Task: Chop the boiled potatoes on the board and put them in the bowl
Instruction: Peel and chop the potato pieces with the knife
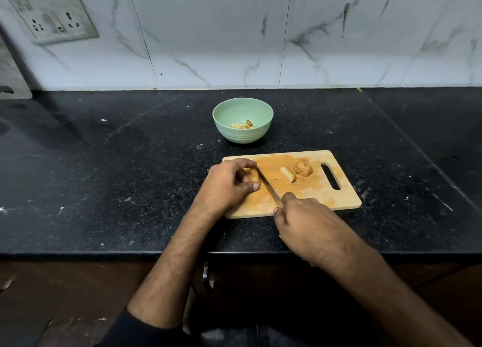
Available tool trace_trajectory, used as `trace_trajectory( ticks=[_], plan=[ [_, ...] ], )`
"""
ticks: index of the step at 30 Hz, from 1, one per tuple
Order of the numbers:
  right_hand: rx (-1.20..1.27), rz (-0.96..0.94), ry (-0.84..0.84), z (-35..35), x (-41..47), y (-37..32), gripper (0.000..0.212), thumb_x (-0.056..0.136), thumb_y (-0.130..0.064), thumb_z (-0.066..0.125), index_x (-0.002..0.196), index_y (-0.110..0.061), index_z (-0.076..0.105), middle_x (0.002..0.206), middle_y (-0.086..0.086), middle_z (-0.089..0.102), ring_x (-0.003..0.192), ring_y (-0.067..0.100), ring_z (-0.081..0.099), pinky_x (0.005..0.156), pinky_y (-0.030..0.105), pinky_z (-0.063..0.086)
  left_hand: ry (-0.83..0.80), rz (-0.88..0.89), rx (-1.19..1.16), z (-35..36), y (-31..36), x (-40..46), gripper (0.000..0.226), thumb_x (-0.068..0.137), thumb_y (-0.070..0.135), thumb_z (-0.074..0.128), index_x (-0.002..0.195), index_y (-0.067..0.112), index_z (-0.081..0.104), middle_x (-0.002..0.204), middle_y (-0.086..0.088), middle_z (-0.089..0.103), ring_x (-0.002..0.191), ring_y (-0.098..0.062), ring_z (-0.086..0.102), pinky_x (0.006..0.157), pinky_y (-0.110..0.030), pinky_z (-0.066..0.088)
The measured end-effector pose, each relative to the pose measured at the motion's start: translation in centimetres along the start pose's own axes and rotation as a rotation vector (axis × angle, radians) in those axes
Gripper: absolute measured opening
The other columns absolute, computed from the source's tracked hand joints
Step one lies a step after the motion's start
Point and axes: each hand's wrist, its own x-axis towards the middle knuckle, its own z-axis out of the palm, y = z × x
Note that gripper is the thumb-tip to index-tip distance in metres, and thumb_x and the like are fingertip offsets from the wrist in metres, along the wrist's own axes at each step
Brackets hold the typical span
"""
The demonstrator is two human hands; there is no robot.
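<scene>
Watching head cam. My left hand (pixel 229 183) sits at the near-left corner of the pale wooden chopping board with slot handle (pixel 313 187), fingers (pixel 243 164) curled over and holding a small brown-skinned boiled potato piece (pixel 255 176) down on the wood. Right hand (pixel 310 221) is wrapped round the handle of a slim steel-bladed knife (pixel 268 187); handle itself hidden in the grip. Blade runs diagonally up-left, tip touching or just beside the held piece on its right side.

Other potato on the board: a pale cut wedge (pixel 289 174) and a rounder skin-on chunk (pixel 303 169), touching each other, mid-right, near the slot. Mint-green ribbed round bowl (pixel 242 120) stands behind the board on the black speckled stone surface (pixel 130 177), apart from the board, w/ a few chopped bits (pixel 243 125) in the bottom. So I judge task is partway: some in, 3 pieces left to cut.

Risks from here:
- left thumb and fingertips sit v. close to the blade line; a slip on soft boiled flesh could bring the edge onto them.
- board looks smeared orange, prob. wet; piece may slide or crumble under pressure.
- board's near-left corner is near the surface's front edge; a hard push could shift it.
- bowl is a reach away, so bits could drop on transfer.

Writing/brands: none readable. White wall socket plate (pixel 56 20) top-left, no legible marks.
</scene>
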Motion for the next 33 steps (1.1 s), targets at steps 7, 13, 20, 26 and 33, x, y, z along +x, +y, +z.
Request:
trace_trajectory(
  ticks=[7, 13, 20, 26, 33],
  plan=[
    [-0.027, 0.023, 0.021, -0.9, 0.4, 0.1, 0.031, 0.106, -0.042, 0.034, 0.111, -0.015, 0.051, 0.089, 0.003, 0.058, 0.081, 0.021, 0.057, 0.067, 0.032, 0.038, 0.162, 0.023, -0.016, 1.3, -0.3, -0.2, 0.050, 0.079, 0.029, 0.085, 0.126, 0.028, 0.068, 0.102, 0.011, 0.063, 0.093, -0.004, 0.060, 0.093, -0.025, 0.051],
    [0.052, 0.032, 0.064, -1.2, 0.4, -0.3, 0.032, 0.106, -0.044, 0.033, 0.103, -0.018, 0.050, 0.086, 0.001, 0.058, 0.080, 0.020, 0.057, 0.067, 0.033, 0.039, 0.214, 0.030, -0.055, 1.7, -0.7, -0.5, 0.058, 0.079, 0.031, 0.085, 0.132, 0.022, 0.064, 0.119, 0.009, 0.068, 0.103, -0.005, 0.062, 0.100, -0.027, 0.051],
    [0.035, 0.047, 0.039, -1.2, 1.2, -0.3, 0.041, 0.107, -0.044, 0.029, 0.101, -0.015, 0.058, 0.086, 0.004, 0.060, 0.079, 0.019, 0.058, 0.067, 0.031, 0.039, 0.236, 0.058, -0.030, 1.9, -0.5, -0.5, 0.043, 0.081, 0.028, 0.082, 0.122, 0.023, 0.070, 0.109, 0.009, 0.070, 0.095, -0.005, 0.064, 0.094, -0.028, 0.054],
    [0.058, 0.028, 0.007, -1.3, 0.8, -0.7, 0.035, 0.108, -0.041, 0.028, 0.099, -0.017, 0.052, 0.078, 0.005, 0.061, 0.054, 0.011, 0.051, 0.051, 0.026, 0.044, 0.233, 0.101, 0.005, 1.8, -0.4, -0.5, 0.039, 0.082, 0.025, 0.080, 0.120, 0.019, 0.072, 0.110, 0.007, 0.069, 0.096, -0.005, 0.065, 0.094, -0.029, 0.054],
    [0.075, 0.072, -0.083, -1.5, 1.0, -1.0, 0.031, 0.108, -0.038, 0.029, 0.105, -0.017, 0.051, 0.079, 0.008, 0.065, 0.050, 0.018, 0.064, 0.038, 0.023, 0.048, 0.209, 0.080, 0.000, 1.5, -0.4, -0.3, 0.038, 0.082, 0.026, 0.081, 0.118, 0.021, 0.073, 0.112, 0.009, 0.070, 0.098, -0.004, 0.064, 0.095, -0.026, 0.053]
  ],
)
